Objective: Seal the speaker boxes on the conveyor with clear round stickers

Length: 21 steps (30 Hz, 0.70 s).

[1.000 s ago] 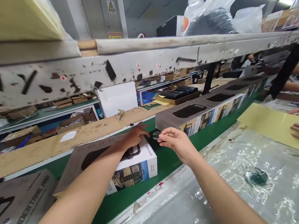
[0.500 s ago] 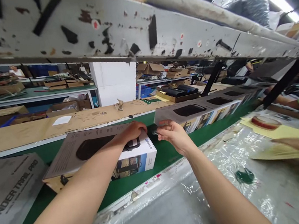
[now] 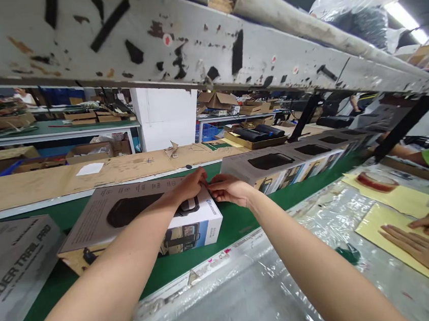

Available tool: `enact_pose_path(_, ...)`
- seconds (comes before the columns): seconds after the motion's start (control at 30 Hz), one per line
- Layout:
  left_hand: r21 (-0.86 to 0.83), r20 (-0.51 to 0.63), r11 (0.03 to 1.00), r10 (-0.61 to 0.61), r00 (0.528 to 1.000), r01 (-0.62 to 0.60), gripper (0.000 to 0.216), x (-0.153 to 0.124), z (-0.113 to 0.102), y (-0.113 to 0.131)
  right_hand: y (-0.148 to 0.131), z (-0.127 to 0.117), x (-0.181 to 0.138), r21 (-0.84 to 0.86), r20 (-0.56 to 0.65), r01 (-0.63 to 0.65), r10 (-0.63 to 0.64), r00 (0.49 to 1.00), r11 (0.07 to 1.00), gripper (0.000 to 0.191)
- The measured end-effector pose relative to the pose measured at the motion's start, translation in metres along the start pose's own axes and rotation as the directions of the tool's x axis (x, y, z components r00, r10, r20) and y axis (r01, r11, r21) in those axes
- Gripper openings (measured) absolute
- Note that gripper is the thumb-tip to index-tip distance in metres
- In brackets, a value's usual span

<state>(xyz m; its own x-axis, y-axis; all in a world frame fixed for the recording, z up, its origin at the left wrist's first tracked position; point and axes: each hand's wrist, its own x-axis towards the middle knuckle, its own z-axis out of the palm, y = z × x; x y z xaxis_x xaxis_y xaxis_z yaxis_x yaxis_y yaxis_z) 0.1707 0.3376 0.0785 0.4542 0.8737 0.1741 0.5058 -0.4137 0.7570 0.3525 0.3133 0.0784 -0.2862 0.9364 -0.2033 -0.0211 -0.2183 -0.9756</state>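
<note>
A printed speaker carton [image 3: 140, 222], with a dark speaker pictured on top and Bluetooth lettering on its end, lies on the green belt [image 3: 236, 222]. My left hand [image 3: 191, 186] rests on the carton's top at its far right corner, fingers bent over the edge. Close against those fingertips is my right hand [image 3: 229, 188], its thumb and fingers pinched together at the carton's end. Whatever sits in that pinch is hidden.
Another carton [image 3: 19, 273] lies at left; a row of cartons [image 3: 272, 162] continues right along the belt. A scuffed beam [image 3: 194, 45] crosses overhead. At right, a co-worker's hands [image 3: 426, 245] press on yellow sheets [image 3: 374, 225] near a tape roll [image 3: 376, 181].
My right hand has moved left to meet my left fingertips at the carton's end. A small shiny piece seen in its fingers earlier is now hidden. The co-worker's hands came down onto the yellow sheet.
</note>
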Motion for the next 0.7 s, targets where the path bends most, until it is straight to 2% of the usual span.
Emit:
enact_pose_path(0.2,-0.039,0.001,0.999,-0.019,1.0,0.019,0.048,-0.005,-0.004,0.0,0.0,0.007,0.005,-0.113,-0.004,-0.038,0.037,0.999,0.993,0.031)
enact_pose_path(0.4,-0.046,-0.007,0.999,-0.029,1.0,0.028,0.047,-0.007,-0.004,-0.001,-0.003,0.011,0.003,-0.336,-0.04,0.019,-0.034,0.999,0.942,0.032)
enact_pose_path(0.5,-0.026,-0.019,0.998,-0.056,0.998,0.055,0.048,-0.01,-0.007,-0.002,-0.003,0.016,-0.002,-0.494,-0.097,0.115,-0.187,0.978,0.862,0.025)
enact_pose_path(0.57,-0.011,-0.027,0.997,-0.078,0.997,0.077,0.048,-0.013,-0.012,-0.001,-0.004,0.022,-0.011,-0.591,-0.111,0.211,-0.337,0.935,0.779,0.019)
enact_pose_path(0.63,0.001,-0.045,0.996,-0.095,0.995,0.095,0.044,-0.016,-0.016,0.003,-0.006,0.031,-0.027,-0.666,-0.08,0.293,-0.457,0.886,0.686,0.025)
enact_pose_path(0.7,0.004,-0.071,0.995,-0.102,0.992,0.103,0.037,-0.016,-0.013,0.013,-0.008,0.041,-0.045,-0.74,0.013,0.339,-0.492,0.871,0.581,0.039)
